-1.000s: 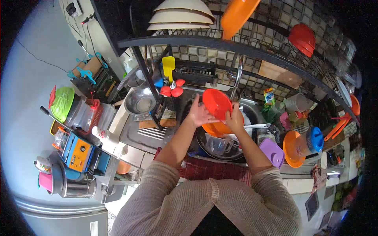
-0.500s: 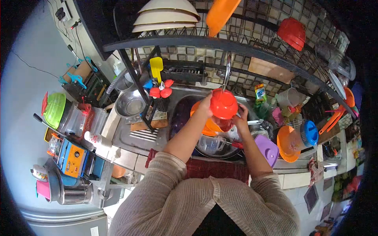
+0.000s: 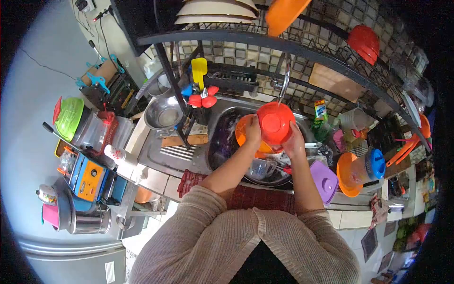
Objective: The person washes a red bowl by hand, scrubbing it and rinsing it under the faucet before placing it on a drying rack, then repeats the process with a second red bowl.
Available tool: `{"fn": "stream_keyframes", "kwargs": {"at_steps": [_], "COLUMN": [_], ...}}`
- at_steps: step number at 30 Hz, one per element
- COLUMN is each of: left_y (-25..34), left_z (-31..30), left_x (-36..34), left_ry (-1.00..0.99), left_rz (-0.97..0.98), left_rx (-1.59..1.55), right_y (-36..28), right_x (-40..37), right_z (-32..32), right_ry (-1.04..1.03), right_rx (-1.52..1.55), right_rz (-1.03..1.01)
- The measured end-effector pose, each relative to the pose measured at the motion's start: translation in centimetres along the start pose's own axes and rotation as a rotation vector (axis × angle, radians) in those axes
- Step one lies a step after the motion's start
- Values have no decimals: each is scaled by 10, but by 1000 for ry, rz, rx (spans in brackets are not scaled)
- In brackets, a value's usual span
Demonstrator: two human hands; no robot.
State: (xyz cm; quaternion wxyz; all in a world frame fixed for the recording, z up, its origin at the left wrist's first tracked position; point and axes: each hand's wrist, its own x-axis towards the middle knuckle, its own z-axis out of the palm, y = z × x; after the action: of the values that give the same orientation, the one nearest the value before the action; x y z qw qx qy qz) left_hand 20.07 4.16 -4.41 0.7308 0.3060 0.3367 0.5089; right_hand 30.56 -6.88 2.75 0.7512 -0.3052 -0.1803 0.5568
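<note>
A red bowl [image 3: 275, 122] is held between both hands over the sink [image 3: 218, 142], right beneath the faucet [image 3: 285, 85]. My left hand [image 3: 253, 132] grips its left rim and my right hand [image 3: 295, 141] its right side. The bowl's round base faces up toward me. Below it in the sink sit an orange bowl [image 3: 242, 127], a clear plastic container [image 3: 261, 168] and a metal basin with suds, all partly covered by the hands and the red bowl.
A black dish rack [image 3: 265, 41] spans above the sink. On the right stand a purple lid [image 3: 324, 183], an orange plate [image 3: 347, 182] and a blue-lidded pitcher [image 3: 373, 164]. A steel bowl [image 3: 163, 113] and a utensil holder [image 3: 202, 115] are on the left.
Both hands have turned the red bowl so that its base faces me more fully, and my right hand's hold on the side shows more clearly. The whole view has shifted slightly.
</note>
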Motion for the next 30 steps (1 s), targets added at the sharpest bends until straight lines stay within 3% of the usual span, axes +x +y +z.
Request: {"fn": "stream_keyframes", "kwargs": {"at_steps": [8,11,13,16,20,22,23,26,29,30], "left_y": [39,43,50,63,70,79,85,105,116,111], "left_z": [-16,-24,-26,-30,-22,-17,-15,-5,0,-2], "left_x": [-23,-26,-31,-43,-55,-62,-66,-82,-88,-86], "left_ry": [-43,-90,-47,-83,16,37,32,36,-57,-60], "left_rz": [93,239,386,519,436,468,466,482,440,501], "left_rx": [27,257,481,571,620,667,666,730,866,902], "right_y": [25,38,42,54,51,65,66,53,41,39], "right_x": [8,20,25,43,51,73,76,46,24,25], "right_z": [27,24,28,26,36,19,15,48,73,75], "right_ry": [-22,-111,15,34,117,192,196,238,66,28], "right_rx": [-51,88,111,88,-43,-427,-427,-1323,-1492,-1425], "right_rz": [0,49,83,164,162,-273,-277,-882,-1057,-953]}}
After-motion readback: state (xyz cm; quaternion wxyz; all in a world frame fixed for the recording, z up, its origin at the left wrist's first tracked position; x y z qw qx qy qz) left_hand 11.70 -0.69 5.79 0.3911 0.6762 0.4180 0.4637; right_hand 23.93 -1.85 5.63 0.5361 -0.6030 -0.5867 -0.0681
